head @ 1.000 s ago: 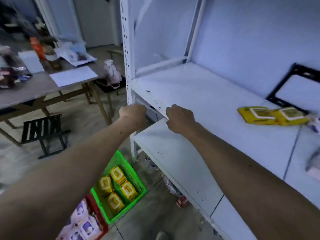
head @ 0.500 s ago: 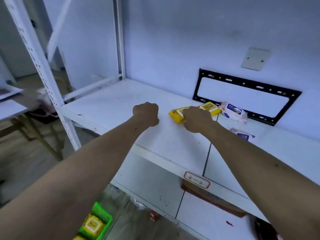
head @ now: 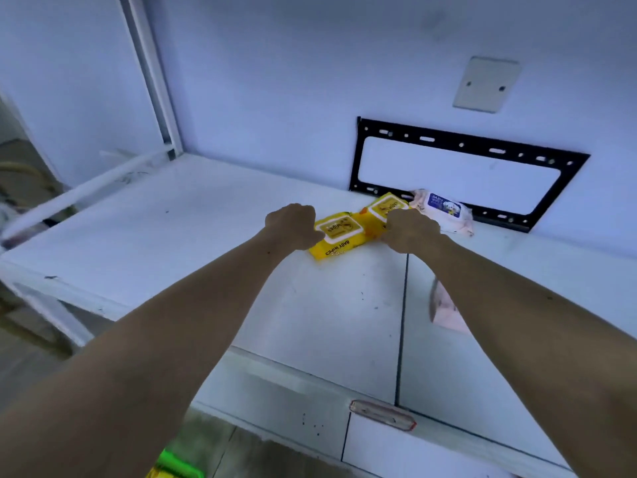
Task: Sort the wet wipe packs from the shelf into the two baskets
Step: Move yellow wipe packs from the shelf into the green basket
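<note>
A: What is the biggest thing in view?

B: The white shelf (head: 193,243), a broad flat board running up to the wall. Fixed to that wall, at the shelf's back edge, is a black bracket frame (head: 472,146), with a pale cover plate (head: 486,85) above it.

A: And the wipe packs?

B: Four show, all on the shelf. Two yellow ones lie end to end toward the back. The near yellow pack (head: 339,240) lies flat, its label reading "BABY WIPES". The far yellow pack (head: 387,205) touches it and reaches the foot of the bracket frame. Just beside that one, against the frame, is a white pack (head: 444,210) with a blue label. A pink pack (head: 446,310) lies closer to the shelf's front edge, partly hidden behind the right forearm and blurred.

A: The hands?

B: Both are curled. The left hand (head: 293,226) meets the left end of the near yellow pack; the right hand (head: 412,231) sits at the join between the two yellow packs. Fingers are hidden under the knuckles, so I cannot tell whether either grips a pack.

A: Any basket?

B: Only a blurred strip of a green basket (head: 177,464) below the shelf's front edge.
</note>
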The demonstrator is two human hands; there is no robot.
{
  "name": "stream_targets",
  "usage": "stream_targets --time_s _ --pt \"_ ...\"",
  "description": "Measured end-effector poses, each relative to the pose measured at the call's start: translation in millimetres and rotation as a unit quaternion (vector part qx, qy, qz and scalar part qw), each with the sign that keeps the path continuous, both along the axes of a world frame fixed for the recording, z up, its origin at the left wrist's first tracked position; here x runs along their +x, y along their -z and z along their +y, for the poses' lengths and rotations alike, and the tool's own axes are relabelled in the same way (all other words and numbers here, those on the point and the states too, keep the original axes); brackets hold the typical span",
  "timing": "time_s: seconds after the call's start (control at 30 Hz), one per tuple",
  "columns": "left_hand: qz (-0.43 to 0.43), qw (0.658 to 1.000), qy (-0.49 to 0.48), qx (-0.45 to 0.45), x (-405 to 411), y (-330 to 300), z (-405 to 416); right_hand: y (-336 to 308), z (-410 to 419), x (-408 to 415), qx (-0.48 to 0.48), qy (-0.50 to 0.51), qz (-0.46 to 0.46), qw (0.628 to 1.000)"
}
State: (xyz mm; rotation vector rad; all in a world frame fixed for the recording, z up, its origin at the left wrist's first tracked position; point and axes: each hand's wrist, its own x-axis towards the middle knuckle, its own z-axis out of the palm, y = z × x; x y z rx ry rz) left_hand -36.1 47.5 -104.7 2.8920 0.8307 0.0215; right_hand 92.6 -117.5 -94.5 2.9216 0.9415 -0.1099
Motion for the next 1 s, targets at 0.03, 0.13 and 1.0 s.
stream_targets --time_s 0.03,0.13,1.0 --pt "0.002 1.0 0.004 -0.009 6.7 5.1 4.2 4.3 4.8 6.0 0.017 0.018 0.01 1.0" --pt "0.011 0.998 0.023 -0.051 31.0 23.3 15.0 18.4 18.7 30.0 0.072 0.043 0.05 0.995" --pt "0.031 0.971 -0.137 -0.194 85.5 36.5 60.9 37.9 17.4 70.3 0.195 0.139 0.197 0.951"
